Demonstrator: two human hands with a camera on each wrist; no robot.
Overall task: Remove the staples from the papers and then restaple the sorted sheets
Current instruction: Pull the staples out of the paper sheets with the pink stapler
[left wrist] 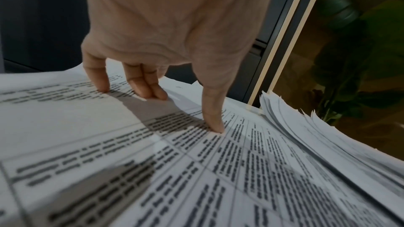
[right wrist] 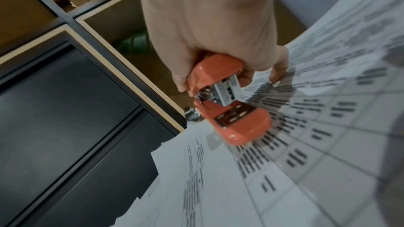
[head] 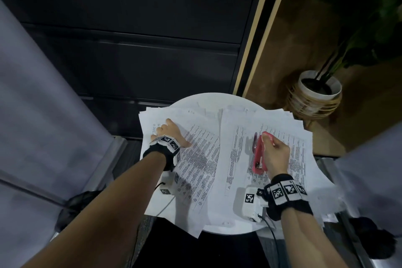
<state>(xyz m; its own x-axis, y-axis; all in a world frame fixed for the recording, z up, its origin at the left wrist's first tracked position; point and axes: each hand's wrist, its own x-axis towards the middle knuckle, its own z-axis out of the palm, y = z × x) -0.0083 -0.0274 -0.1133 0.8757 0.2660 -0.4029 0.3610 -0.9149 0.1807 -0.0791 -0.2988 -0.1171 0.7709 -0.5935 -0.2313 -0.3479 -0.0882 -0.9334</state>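
The right hand [head: 275,154] is curled round the red stapler [head: 258,154], thumb on one side and fingers on the other, holding it over the right stack [head: 289,137] near that stack's middle; in the right wrist view the stapler's mouth gapes with no sheet between its arms. The left hand [head: 168,132] lies flat, fingers straight and spread, fingertips [left wrist: 215,127] pressing the left stack [head: 195,159], which sits just beside the right stack on the round table [head: 214,98]; both stacks overhang the table's rim, and the right stack's edges are fanned and uneven. A dark pen-like thing [head: 254,142] lies just beside the stapler; what it is I cannot tell. A potted plant [head: 315,93] stands on the floor beyond the right stack.

My reading is that the stapler is being picked up or carried toward a corner for a staple; which stage of the task this is the frames do not settle.

Risks from here: the right stack is held by nothing, so lifting the stapler off it may drag the top sheets, and the overhanging part could slide off the table; fanned edges would be stapled crooked unless squared first; the stapler sits mid-page, far from any corner, so a squeeze now would fire into nothing or pin the page in the wrong place; if the left hand lifts, the left stack may slip too.
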